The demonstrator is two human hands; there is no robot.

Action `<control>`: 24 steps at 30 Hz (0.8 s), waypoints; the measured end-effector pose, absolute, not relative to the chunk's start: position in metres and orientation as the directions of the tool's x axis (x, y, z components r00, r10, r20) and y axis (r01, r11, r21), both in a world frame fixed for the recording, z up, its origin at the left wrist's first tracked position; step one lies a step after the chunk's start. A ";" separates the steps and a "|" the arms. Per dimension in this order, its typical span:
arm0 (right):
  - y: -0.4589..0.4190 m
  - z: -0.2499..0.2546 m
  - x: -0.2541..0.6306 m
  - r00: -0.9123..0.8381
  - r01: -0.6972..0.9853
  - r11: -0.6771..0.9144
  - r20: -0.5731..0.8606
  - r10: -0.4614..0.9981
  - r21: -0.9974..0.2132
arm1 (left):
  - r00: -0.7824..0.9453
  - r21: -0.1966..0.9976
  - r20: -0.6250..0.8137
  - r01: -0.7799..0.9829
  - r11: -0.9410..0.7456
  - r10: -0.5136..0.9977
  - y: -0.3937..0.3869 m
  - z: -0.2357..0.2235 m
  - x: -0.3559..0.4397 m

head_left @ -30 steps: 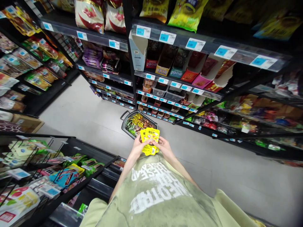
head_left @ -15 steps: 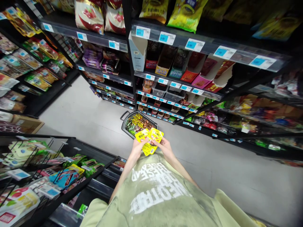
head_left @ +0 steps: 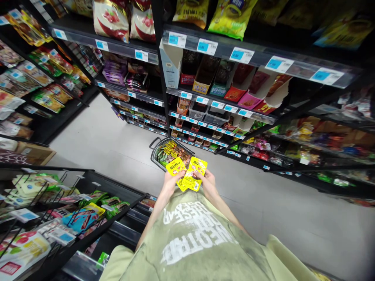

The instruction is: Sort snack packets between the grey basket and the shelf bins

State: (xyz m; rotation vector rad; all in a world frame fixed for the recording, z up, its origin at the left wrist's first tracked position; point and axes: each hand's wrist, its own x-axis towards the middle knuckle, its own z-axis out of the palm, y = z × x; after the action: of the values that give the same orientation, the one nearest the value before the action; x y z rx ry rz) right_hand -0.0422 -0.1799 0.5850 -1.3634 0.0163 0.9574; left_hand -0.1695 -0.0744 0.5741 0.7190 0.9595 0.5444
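My left hand is closed on a yellow snack packet, its thumb lying across the front. My right hand grips a second yellow snack packet the same way. Both packets carry dark printed characters and overlap along their lower inner edges, in front of my shirt. Just beyond them on the floor stands a dark shopping basket filled with several small snack packs. The packets cover part of its near rim.
Ahead rises a black shelf unit with blue-and-white price tags and open snack boxes. Packaged goods fill the left shelves. A wire-fronted rack is close by on my left. Grey floor runs between them.
The two yellow packets have been spread further apart, the right one moving right and turning more upright. The basket has stayed where it was.
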 end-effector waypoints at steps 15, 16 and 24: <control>-0.178 0.586 -0.040 0.752 -0.482 -0.132 -0.486 0.444 -0.866 | 0.553 0.924 -0.134 0.371 -0.099 0.822 -0.071 0.578 -0.172; -0.179 0.587 -0.040 0.749 -0.475 -0.133 -0.479 0.458 -0.870 | 0.587 0.927 -0.133 0.359 -0.109 0.799 -0.071 0.579 -0.171; -0.182 0.596 -0.040 0.680 -0.451 -0.113 -0.423 0.599 -0.885 | 0.724 0.939 -0.113 0.302 -0.165 0.680 -0.080 0.592 -0.167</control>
State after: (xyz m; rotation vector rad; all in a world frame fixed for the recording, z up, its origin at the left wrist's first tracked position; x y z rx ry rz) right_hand -0.0397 -0.1816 0.5959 -1.4290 -0.1322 0.8949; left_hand -0.1669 -0.0798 0.5919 1.7573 0.7799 0.4021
